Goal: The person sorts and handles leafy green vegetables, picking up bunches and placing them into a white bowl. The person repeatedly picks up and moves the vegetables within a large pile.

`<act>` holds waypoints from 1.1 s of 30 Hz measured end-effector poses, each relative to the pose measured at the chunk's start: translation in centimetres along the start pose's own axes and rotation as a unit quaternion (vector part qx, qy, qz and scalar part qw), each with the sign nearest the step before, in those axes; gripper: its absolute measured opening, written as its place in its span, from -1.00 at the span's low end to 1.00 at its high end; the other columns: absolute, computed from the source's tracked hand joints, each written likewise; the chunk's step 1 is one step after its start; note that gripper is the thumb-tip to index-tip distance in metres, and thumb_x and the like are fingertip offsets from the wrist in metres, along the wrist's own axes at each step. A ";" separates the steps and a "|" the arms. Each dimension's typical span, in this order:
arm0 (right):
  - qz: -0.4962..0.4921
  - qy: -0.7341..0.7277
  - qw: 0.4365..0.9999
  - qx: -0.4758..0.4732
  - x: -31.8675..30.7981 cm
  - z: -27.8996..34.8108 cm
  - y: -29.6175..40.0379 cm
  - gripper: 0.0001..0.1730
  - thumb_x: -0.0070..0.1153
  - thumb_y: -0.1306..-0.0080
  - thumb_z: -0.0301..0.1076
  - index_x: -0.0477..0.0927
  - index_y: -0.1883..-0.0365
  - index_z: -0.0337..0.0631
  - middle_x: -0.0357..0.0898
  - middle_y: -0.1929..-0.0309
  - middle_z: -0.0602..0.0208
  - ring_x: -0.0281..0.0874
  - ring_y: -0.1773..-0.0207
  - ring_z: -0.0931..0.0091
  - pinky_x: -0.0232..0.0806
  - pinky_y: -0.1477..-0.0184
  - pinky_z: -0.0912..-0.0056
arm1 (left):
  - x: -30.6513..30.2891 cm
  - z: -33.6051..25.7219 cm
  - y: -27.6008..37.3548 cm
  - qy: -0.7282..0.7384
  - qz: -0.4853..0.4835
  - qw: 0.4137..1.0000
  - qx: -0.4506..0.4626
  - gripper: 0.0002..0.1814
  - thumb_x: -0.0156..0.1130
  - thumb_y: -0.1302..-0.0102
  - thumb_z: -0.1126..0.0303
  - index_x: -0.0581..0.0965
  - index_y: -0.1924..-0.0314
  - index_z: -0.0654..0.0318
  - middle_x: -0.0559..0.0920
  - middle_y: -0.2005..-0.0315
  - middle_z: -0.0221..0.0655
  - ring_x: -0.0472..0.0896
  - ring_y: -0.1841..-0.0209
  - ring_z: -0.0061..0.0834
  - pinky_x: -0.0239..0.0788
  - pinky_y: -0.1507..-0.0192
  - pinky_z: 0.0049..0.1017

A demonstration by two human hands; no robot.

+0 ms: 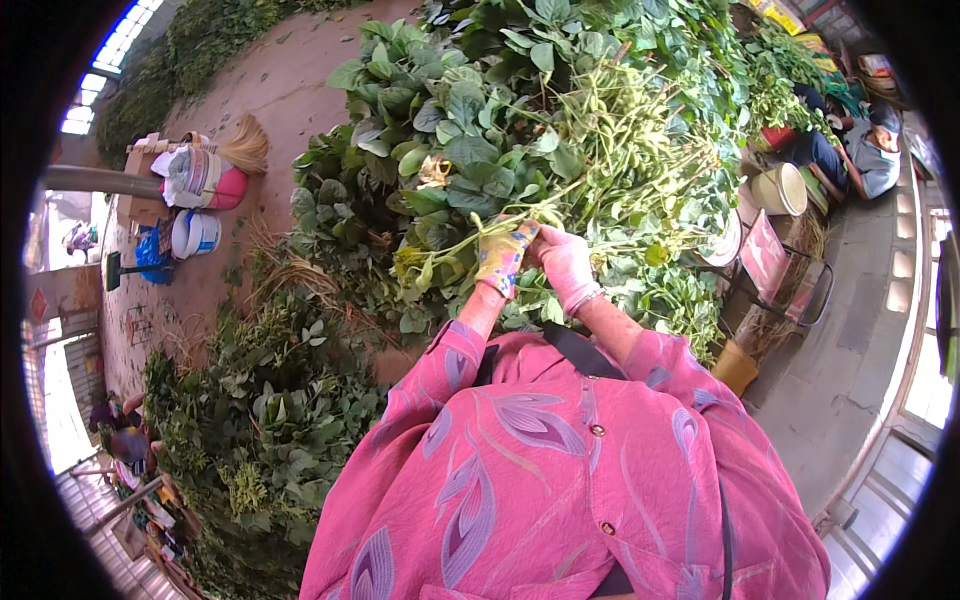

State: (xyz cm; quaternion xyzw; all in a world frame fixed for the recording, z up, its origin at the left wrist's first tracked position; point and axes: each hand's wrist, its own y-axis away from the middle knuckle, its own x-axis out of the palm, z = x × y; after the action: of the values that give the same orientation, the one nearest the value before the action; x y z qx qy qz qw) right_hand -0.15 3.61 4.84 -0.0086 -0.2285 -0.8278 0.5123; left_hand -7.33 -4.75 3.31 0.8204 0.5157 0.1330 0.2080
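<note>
In front of my chest my left hand (504,255), in a yellow flowered glove, is closed around a green soybean stem (459,244). Pods and a yellowing leaf show at the stem's left end. My right hand (564,262), in a pale pink glove, meets the left one at the fingertips, its fingers curled. What lies between its fingers is hidden. Beyond both hands rises a large heap of leafy soybean plants (465,142). Pale stems thick with pods (622,135) lie on the heap's right side.
More cut plants (270,420) pile up at the left. A folding chair (765,251), a cream bucket (780,189) and a seated person (870,154) are at the right. White buckets (196,234) and a straw broom (244,146) stand on the floor at the far left.
</note>
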 end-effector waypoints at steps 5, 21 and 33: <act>-0.015 0.024 0.999 0.015 -1.9 -2.0 -2.2 -0.79 -0.11 -0.19 -0.55 0.51 0.23 -0.31 0.43 0.53 0.49 0.32 0.55 0.68 0.21 0.50 0.67 | -0.7 2.0 -1.9 -0.254 0.008 0.920 0.299 -0.84 0.08 -0.16 0.43 0.52 0.27 0.30 0.59 0.38 -0.34 0.54 0.31 -0.48 0.33 0.23 -0.54; -0.080 0.030 0.993 0.086 -3.0 1.7 0.3 -0.82 0.05 -0.17 -0.28 0.55 0.45 -0.21 0.47 0.62 0.45 0.16 0.73 0.74 0.01 0.68 0.66 | -1.7 0.6 -1.3 0.268 0.095 0.953 -0.109 -0.78 -0.05 -0.04 0.63 0.49 0.29 0.33 0.54 0.50 -0.36 0.51 0.61 -0.42 0.28 0.68 -0.58; -0.061 0.122 0.990 -0.039 -0.8 2.4 -1.2 -0.86 0.04 -0.13 -0.44 0.52 0.59 -0.27 0.40 0.68 0.54 0.22 0.63 0.73 0.10 0.56 0.67 | -5.0 4.8 1.8 0.327 0.122 0.931 -0.105 -0.73 0.00 -0.22 0.55 0.41 0.05 0.34 0.54 0.35 -0.35 0.53 0.47 -0.51 0.33 0.58 -0.63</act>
State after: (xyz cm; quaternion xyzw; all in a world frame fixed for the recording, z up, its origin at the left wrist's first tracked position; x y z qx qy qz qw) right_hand -1.33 5.70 6.32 0.0867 -0.1318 -0.8608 0.4838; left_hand -6.02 -10.94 -0.11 0.7615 0.4337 0.4722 0.0951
